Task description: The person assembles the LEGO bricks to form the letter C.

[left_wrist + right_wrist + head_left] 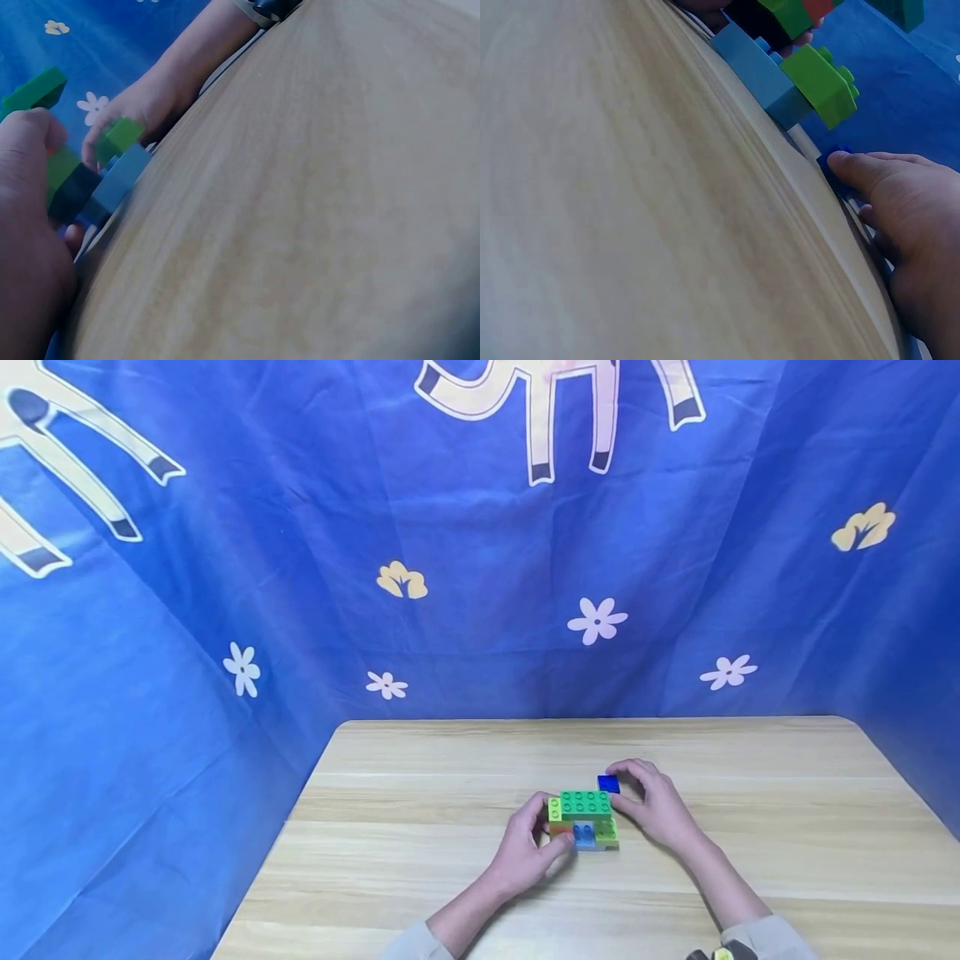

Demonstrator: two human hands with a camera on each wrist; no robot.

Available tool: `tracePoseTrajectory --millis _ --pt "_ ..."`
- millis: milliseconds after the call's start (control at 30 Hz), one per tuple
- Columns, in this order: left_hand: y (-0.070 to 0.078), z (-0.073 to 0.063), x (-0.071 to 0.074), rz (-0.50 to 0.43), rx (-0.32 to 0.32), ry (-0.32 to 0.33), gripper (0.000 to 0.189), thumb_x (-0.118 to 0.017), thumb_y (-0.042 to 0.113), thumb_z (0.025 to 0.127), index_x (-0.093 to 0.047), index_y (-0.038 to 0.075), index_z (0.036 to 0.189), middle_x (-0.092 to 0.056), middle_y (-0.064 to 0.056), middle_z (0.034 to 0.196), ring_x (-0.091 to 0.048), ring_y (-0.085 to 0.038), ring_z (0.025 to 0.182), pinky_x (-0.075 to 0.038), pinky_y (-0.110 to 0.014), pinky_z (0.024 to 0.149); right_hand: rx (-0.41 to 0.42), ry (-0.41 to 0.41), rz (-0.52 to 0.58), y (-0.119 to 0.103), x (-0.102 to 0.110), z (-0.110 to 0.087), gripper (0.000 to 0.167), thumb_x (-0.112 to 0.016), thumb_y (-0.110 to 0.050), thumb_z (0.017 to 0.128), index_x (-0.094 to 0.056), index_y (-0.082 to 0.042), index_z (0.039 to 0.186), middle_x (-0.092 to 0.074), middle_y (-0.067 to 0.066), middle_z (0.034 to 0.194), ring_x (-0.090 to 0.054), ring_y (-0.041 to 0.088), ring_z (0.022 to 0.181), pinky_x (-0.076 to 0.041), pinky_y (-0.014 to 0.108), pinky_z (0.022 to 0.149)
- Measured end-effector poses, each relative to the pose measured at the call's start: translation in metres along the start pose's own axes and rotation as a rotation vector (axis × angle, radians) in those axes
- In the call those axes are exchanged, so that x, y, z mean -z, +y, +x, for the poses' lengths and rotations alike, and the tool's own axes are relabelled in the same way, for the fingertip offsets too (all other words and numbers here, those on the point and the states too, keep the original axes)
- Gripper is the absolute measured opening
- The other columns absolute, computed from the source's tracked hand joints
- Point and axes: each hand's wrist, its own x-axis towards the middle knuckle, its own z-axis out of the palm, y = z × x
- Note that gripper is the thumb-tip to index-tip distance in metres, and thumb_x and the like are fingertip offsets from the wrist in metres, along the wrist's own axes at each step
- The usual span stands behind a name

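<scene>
Near the middle of the table, my left hand (521, 853) grips the left side of a stack of toy building bricks, thumb at the front and fingers behind. A long green brick (585, 805) tops the stack. Beneath it are a light blue brick (754, 69) and a lime green brick (821, 84), with a bit of red beside my thumb. Just behind the stack's right end, my right hand (662, 806) pinches a small dark blue brick (608, 783) between thumb and forefinger. In the right wrist view, the thumb covers part of that brick.
The pale wood-grain table (390, 860) reaches back to a blue cloth backdrop (487, 635) printed with flowers and animal figures. More cloth hangs along the left and right sides. A dark band-like item (723, 953) is at the right sleeve's cuff.
</scene>
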Motion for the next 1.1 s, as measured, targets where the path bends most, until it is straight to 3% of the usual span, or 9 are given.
tracePoseTrajectory --millis 167,300,500,733,833,1000,1100 --pt "0.001 0.001 -0.001 -0.006 0.007 0.133 0.037 -0.075 0.002 0.09 -0.064 0.012 0.124 -0.071 -0.004 0.11 -0.063 -0.012 0.092 -0.05 -0.024 0.08 -0.032 0.021 0.114 -0.002 0.001 -0.001 0.042 -0.086 -0.015 0.09 -0.071 -0.013 0.129 -0.07 0.001 0.123 -0.066 0.025 0.118 -0.05 0.029 0.106" --pt "0.002 0.002 0.0 -0.031 0.018 0.184 0.038 -0.073 0.001 0.09 -0.063 0.01 0.126 -0.072 -0.007 0.115 -0.065 -0.015 0.097 -0.051 -0.025 0.086 -0.019 0.046 0.197 -0.005 0.002 -0.002 0.036 -0.086 -0.014 0.09 -0.073 -0.014 0.124 -0.068 0.0 0.118 -0.068 0.02 0.105 -0.056 0.022 0.094" --pt "0.002 0.003 0.001 -0.095 0.011 0.144 0.045 -0.072 0.005 0.095 -0.057 0.012 0.137 -0.069 -0.007 0.124 -0.065 -0.022 0.109 -0.052 -0.029 0.096 0.037 0.027 0.327 -0.014 0.003 -0.004 0.036 -0.083 -0.004 0.09 -0.072 -0.011 0.123 -0.065 0.006 0.115 -0.059 0.015 0.079 -0.053 0.024 0.067" --pt "-0.001 0.004 0.005 -0.213 -0.027 0.083 0.049 -0.06 0.014 0.109 -0.042 0.01 0.154 -0.062 -0.012 0.133 -0.061 -0.024 0.117 -0.053 -0.031 0.098 0.102 -0.076 0.47 -0.035 0.005 -0.005 0.036 -0.077 0.002 0.094 -0.069 -0.006 0.127 -0.069 0.012 0.117 -0.058 0.014 0.075 -0.051 0.025 0.063" --pt "-0.002 0.005 0.008 -0.233 -0.047 0.074 0.047 -0.056 0.013 0.11 -0.041 0.009 0.155 -0.062 -0.015 0.134 -0.062 -0.021 0.118 -0.052 -0.03 0.099 0.1 -0.101 0.465 -0.046 0.007 -0.005 0.038 -0.078 0.0 0.094 -0.068 -0.007 0.13 -0.07 0.009 0.114 -0.06 0.016 0.076 -0.052 0.026 0.063" --pt "-0.001 0.005 0.01 -0.226 -0.046 0.068 0.042 -0.056 0.011 0.11 -0.048 0.012 0.151 -0.065 -0.016 0.133 -0.063 -0.017 0.117 -0.052 -0.029 0.098 0.145 -0.111 0.358 -0.055 0.008 -0.004 0.045 -0.081 -0.006 0.093 -0.066 -0.013 0.134 -0.069 0.003 0.103 -0.054 0.013 0.069 -0.048 0.025 0.058" --pt "-0.001 0.006 0.01 -0.209 -0.036 0.075 0.04 -0.057 0.012 0.11 -0.051 0.014 0.15 -0.066 -0.014 0.13 -0.063 -0.016 0.114 -0.052 -0.028 0.096 0.163 -0.137 0.371 -0.057 0.007 -0.003 0.047 -0.08 -0.004 0.094 -0.063 -0.009 0.138 -0.07 0.005 0.105 -0.06 0.013 0.074 -0.053 0.025 0.062"
